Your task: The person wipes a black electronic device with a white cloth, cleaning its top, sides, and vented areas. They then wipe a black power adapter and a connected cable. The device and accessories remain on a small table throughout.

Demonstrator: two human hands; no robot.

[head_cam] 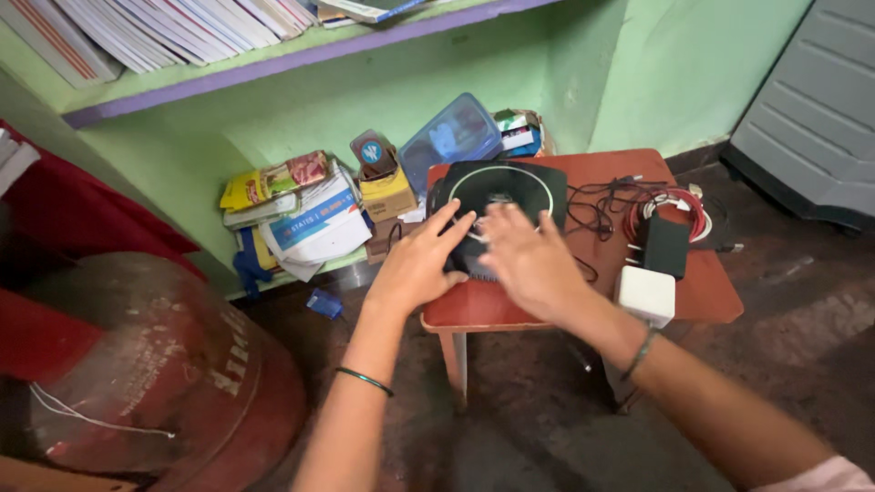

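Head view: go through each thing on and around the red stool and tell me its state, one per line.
Black flat device: lying flat, both hands on it.
Left hand: open, resting on device.
Right hand: open, blurred.
Black cables: tangled, loose.
White adapter: at stool's edge.
Blue box: closed, tilted.

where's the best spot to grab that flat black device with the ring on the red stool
Probably by its two side edges, coming from above. The black device lies flat on the red stool, wide and thin. The left hand already covers its left edge; cables crowd the right edge, so the right hand should slip under there carefully.
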